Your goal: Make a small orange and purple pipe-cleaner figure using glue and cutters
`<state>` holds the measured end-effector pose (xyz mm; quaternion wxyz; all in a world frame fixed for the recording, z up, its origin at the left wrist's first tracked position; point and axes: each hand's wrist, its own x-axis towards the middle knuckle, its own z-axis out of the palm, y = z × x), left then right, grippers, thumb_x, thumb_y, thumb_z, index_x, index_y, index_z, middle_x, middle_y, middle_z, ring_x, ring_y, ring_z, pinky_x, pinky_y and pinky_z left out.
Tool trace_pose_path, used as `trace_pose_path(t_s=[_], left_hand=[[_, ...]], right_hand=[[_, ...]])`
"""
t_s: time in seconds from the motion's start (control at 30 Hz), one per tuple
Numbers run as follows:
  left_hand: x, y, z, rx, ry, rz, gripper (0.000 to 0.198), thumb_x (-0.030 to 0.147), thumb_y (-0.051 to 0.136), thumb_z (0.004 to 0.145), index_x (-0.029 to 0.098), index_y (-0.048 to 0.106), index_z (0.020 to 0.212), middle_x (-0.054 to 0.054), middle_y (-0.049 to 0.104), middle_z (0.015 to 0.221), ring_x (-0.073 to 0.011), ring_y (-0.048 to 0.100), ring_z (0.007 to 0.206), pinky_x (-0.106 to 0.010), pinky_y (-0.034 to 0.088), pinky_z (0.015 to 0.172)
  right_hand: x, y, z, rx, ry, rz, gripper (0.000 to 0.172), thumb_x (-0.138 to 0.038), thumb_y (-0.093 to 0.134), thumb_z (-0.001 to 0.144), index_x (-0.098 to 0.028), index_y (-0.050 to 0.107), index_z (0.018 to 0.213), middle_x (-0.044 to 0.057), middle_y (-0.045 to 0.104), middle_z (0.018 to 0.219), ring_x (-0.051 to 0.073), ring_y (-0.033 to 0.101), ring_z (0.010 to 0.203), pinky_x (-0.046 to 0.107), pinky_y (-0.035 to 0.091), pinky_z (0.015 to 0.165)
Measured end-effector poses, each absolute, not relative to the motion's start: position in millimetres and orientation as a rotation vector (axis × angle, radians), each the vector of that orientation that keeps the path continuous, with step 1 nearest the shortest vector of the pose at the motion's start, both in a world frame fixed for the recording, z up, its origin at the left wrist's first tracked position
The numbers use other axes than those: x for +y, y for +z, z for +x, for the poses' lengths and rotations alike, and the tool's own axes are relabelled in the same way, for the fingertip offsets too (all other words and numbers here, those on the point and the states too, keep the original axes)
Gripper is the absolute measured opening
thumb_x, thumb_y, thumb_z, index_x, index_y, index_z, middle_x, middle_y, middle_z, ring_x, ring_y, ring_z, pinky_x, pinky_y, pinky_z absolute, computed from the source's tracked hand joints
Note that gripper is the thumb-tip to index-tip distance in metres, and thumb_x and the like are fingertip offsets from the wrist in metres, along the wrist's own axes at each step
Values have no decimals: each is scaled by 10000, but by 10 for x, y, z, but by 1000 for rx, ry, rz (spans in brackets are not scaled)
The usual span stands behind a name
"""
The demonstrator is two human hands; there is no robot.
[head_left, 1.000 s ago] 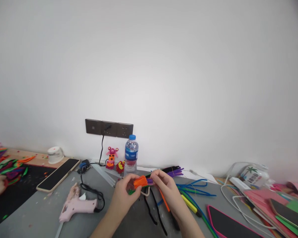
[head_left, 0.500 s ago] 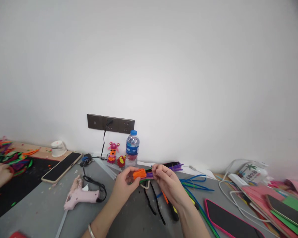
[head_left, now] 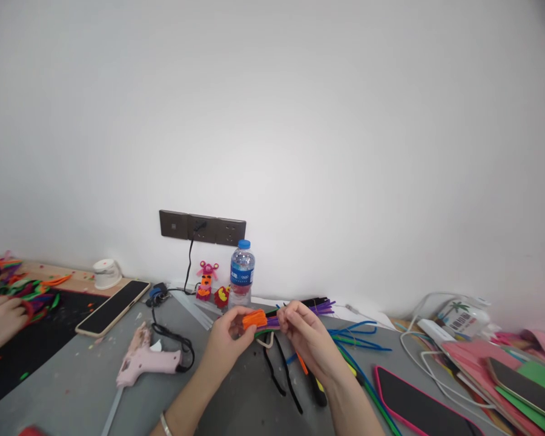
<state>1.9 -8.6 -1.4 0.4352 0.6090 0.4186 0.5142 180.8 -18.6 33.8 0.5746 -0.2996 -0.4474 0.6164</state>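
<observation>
My left hand (head_left: 231, 334) pinches a small orange bundle of fuzzy pipe cleaner (head_left: 254, 318) between thumb and fingers. Close by on the right, my right hand (head_left: 305, 330) has its thumb and fingertips pressed together. A tiny dark tip shows at those fingers, too small to name. Beneath and behind both hands lie purple pipe cleaners (head_left: 320, 307), partly covered by the right hand. Two black pipe cleaners (head_left: 287, 375) hang toward the front, with a bent white one (head_left: 267, 342) beside them.
A water bottle (head_left: 242, 275) and a pink-orange pipe cleaner figure (head_left: 205, 281) stand by the wall. To the left lie a pink glue gun (head_left: 148, 362), a phone (head_left: 113, 307) and another person's hand (head_left: 2, 321) on coloured pipe cleaners. A pink-edged phone (head_left: 418, 402) lies right.
My two hands stay almost where they were, the orange bundle still in the left. At the far left, the other person's hand has shifted slightly over the coloured pile.
</observation>
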Motion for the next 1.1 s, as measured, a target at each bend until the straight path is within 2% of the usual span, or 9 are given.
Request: trace_pose_path(t_s=[0.23,0.5,1.1], left_hand=[[-87,1,28,1043,1274,1510,224,247,633,733,156,656,936,-102,734,964,-236,685,885,-310,550,758],[-92,-3,30,1033,1279,1496,217,247,640,730,161,656,928,-97,736,968,-233,684,885,-305,550,752],[-97,28,-3,1040,1311,1455,242,258,651,726,156,652,945,-100,726,990,-235,666,899,-300,532,775]], right_hand=[[-179,322,1830,-1059,1329,-745,339,-444,784,690,-198,571,594,-25,484,625,153,390,669,276,291,660],[-158,323,1821,-1038,1340,-708,388,-442,712,775,-213,458,592,-30,414,615,152,328,631,288,275,618],[-168,316,1813,-1044,1350,-757,364,-446,711,779,-218,474,621,-35,391,617,152,314,619,290,275,611]])
